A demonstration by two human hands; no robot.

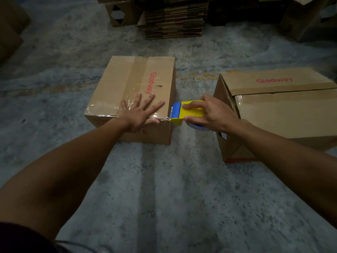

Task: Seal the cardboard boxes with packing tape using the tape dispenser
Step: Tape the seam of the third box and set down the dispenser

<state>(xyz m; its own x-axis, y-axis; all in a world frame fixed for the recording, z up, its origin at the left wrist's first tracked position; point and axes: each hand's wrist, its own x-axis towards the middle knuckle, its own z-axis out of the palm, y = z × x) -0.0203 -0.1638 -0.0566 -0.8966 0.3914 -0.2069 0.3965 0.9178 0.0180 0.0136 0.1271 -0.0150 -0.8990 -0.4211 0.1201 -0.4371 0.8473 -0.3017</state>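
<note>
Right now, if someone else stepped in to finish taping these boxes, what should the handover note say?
Left hand: flat, fingers spread, pressing the near edge of the middle box.
Right hand: gripping the yellow and blue tape dispenser, its blade end at that box's near right corner.
Done: clear tape runs along the middle box's centre seam and across its near top edge.
Left: cut the strip at the corner and smooth the end down. The box on the right shows a short piece of tape at one end of its seam; the rest looks untaped.
A stack of flat cardboard sits behind.
</note>
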